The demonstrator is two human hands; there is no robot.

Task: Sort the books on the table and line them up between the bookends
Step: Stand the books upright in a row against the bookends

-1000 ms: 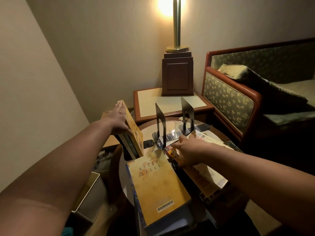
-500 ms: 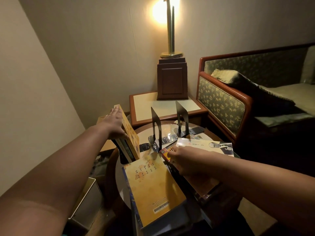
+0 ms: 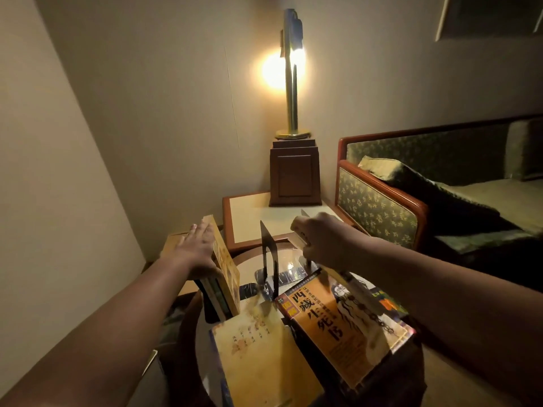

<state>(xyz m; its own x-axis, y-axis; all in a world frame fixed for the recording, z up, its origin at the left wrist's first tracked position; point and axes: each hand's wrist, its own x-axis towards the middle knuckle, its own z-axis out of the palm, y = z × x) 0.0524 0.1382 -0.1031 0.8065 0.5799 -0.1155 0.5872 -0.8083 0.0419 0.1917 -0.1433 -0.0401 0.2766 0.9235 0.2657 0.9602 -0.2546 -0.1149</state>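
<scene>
The left hand [image 3: 197,248] rests flat, fingers straight, on the leaning upright books [image 3: 226,277], probably so they do not fall. The right hand [image 3: 320,242], wrist raised, curls its fingers round a pale book [image 3: 299,240]. A black bookend [image 3: 269,257] stands just left of these fingers; the second seems hidden behind them. An orange book [image 3: 338,321] lies below.

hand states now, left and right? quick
Left hand: open, flat against the upright yellow book.
Right hand: closed on a pale book, held above the table.
</scene>
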